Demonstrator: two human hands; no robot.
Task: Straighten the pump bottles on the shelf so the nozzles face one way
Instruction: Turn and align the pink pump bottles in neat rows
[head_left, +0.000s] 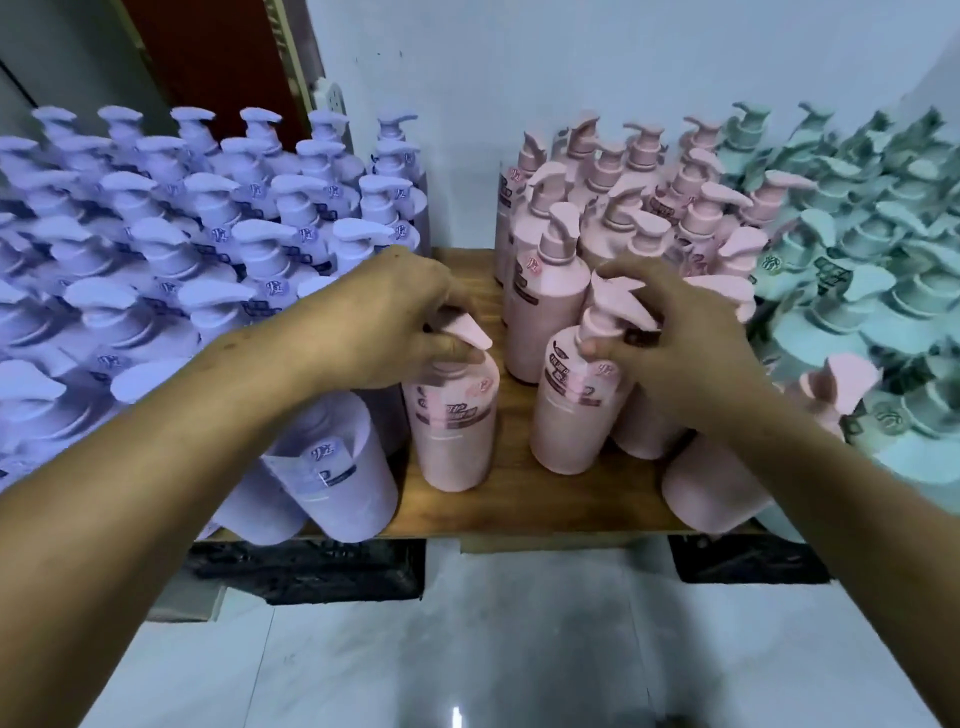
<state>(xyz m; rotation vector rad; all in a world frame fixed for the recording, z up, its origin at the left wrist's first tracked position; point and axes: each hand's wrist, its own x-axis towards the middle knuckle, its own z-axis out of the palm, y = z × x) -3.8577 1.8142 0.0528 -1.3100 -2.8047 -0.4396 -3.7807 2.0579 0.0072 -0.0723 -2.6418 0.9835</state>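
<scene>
Pink pump bottles (623, 208) stand in a loose cluster on the wooden shelf board (519, 504), between a dense block of purple pump bottles (156, 234) on the left and a block of pale green pump bottles (857, 249) on the right. All bottles are opaque, so their contents cannot be seen. The purple pump heads lie aligned alike, while the pink nozzles point several ways.

Two pink bottles stand apart at the front of the board. The left front bottle (452, 436) stands upright just beside the purple block. The left hand (400, 312) reaches over it from the left, with its fingers curled round the pump collar in a closed grip. That bottle's nozzle (470, 330) projects to the right.

The right front bottle (569, 421) tilts slightly and touches a neighbouring pink bottle. The right hand (691, 343) grips its pump head (618, 301), with the thumb on the neck and the fingers wrapped behind.

Both forearms extend forward over a pale tiled floor (467, 649). Dark crates (311, 571) sit beneath the board.
</scene>
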